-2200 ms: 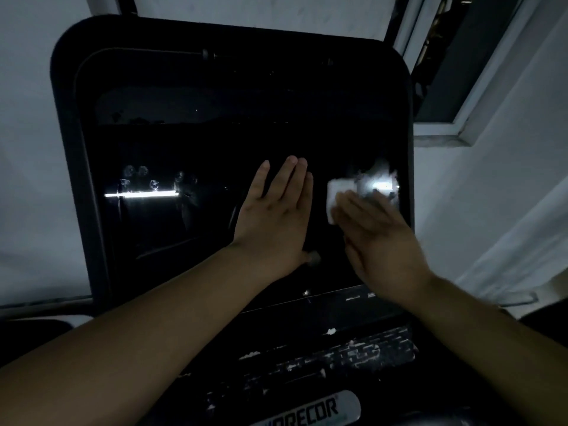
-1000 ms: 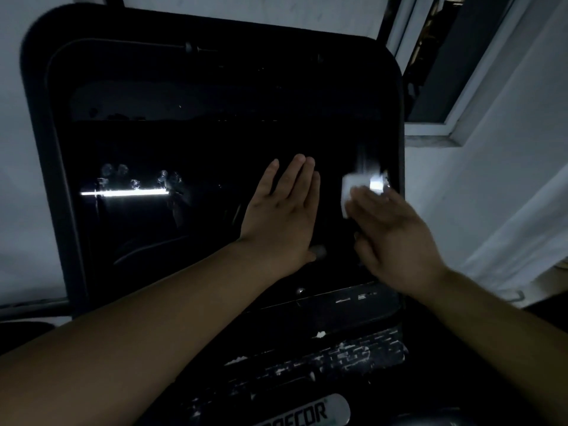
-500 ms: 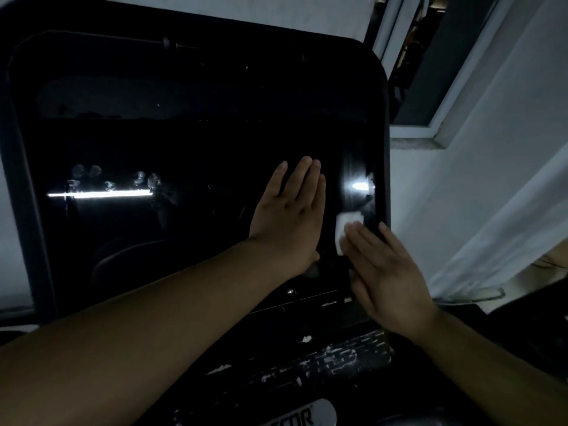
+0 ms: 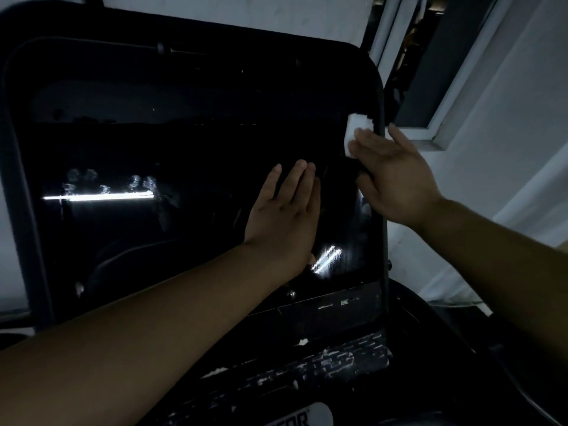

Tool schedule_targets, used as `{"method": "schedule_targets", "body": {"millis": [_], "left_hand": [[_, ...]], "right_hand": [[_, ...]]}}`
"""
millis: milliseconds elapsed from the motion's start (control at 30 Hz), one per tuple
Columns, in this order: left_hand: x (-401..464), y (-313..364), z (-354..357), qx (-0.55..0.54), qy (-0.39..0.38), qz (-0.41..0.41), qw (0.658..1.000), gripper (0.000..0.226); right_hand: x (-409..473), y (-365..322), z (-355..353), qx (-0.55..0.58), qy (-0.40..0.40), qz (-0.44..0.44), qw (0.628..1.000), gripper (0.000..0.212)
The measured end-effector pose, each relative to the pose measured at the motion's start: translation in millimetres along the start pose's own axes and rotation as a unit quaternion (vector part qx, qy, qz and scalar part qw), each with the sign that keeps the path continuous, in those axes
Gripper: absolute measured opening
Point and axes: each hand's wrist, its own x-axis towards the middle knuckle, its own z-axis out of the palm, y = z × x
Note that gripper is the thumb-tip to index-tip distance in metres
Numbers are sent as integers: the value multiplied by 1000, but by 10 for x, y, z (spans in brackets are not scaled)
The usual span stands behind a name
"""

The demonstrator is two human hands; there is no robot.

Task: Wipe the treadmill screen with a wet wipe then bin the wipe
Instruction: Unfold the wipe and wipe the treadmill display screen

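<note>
The treadmill screen (image 4: 172, 142) is a large black glossy panel that fills most of the view in dim light. My left hand (image 4: 285, 216) lies flat and open on the glass, right of centre, fingers pointing up. My right hand (image 4: 396, 179) presses a folded white wet wipe (image 4: 356, 129) against the screen's right edge, about halfway up. Only the wipe's upper part shows above my fingers. A wet streak (image 4: 327, 259) shines low on the glass near my left wrist.
Below the screen sits a worn control panel (image 4: 338, 361) with flaking markings and a logo badge (image 4: 292, 418). A window frame (image 4: 430, 87) and white wall lie to the right. Smudges and a bright reflected bar (image 4: 98, 196) mark the screen's left side.
My right hand has slid the wipe up along the screen's right edge from its lower spot half a second ago. My left hand stays flat in the same place.
</note>
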Motion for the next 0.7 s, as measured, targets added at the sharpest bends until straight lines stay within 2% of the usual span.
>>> {"method": "schedule_targets", "body": {"millis": [300, 433, 700], "left_hand": [[11, 2, 41, 7, 2, 3, 1000, 129], [-2, 1, 37, -3, 9, 7, 1000, 121], [-7, 5, 24, -3, 12, 6, 1000, 116]], "right_hand": [[-1233, -356, 198, 6, -74, -27, 997, 63], [-1804, -533, 323, 28, -89, -43, 995, 62], [-1940, -726, 369, 64, -83, -34, 994, 58]]}}
